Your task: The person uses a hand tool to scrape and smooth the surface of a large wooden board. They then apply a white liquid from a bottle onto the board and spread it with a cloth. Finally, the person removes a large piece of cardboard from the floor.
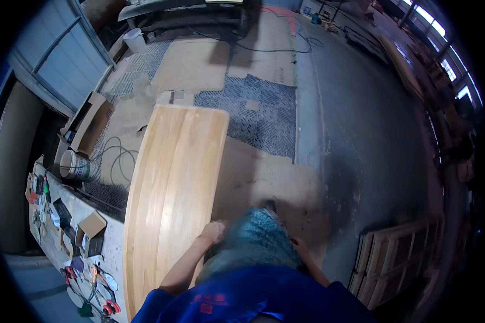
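A long, pale wooden panel [172, 177] with rounded corners and lengthwise boards lies on my left, reaching away from me. My left hand [214, 231] is at its right edge, close against my blue-green patterned apron [258, 237]. The fingers of that hand look curled in, and whatever they might hold is hidden. Down at the right side of the apron is my right hand [299, 248], mostly covered by cloth and shadow, so its fingers do not show clearly. A dark shoe tip [270, 204] sticks out beyond the apron.
Along the left, a worktable [113, 237] carries small boxes, sanding discs and corded tools. Behind it stand a white bucket [74, 164], a green hose [125, 156] and an open carton [94, 124]. Cardboard sheets [191, 64] cover the floor. Framed wooden panels [396, 258] lean at the lower right.
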The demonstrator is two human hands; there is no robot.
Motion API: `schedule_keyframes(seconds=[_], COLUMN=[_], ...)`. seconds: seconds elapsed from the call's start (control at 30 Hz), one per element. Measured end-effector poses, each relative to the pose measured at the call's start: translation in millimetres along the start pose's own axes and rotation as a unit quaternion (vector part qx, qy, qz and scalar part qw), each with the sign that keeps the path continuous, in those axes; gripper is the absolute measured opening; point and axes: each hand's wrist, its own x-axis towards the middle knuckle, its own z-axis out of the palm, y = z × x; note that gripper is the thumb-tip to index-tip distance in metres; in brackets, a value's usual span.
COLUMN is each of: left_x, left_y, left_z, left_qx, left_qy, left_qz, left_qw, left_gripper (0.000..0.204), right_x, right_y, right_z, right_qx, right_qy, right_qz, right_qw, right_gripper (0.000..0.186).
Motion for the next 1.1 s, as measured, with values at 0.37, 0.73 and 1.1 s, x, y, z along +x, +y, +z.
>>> schedule_keyframes(seconds=[0.37,0.73,1.1], left_x=[272.5,439.2,600.0], left_y=[-38.9,-71.4,-233.0], left_z=[-96.1,-245.8,-492.0], left_qx=[0.018,-0.135,-0.13], left_qy=[-0.033,0.078,0.201], left_qz=[-0.087,-0.119,-0.166], left_qw=[0.995,0.98,0.957], left_gripper=[0.029,0.038,0.03], right_x=[295.3,657.8,844.3], right_y=[-60.5,-330.2,-552.1], right_z=[-177.0,-378.1,-343.9], right_qx=[-0.109,-0.154,-0.146], right_qy=[-0.067,0.013,-0.211], right_qz=[0.001,-0.128,-0.107], right_qw=[0.992,0.98,0.961], right_gripper=[0.043,0.043,0.045])
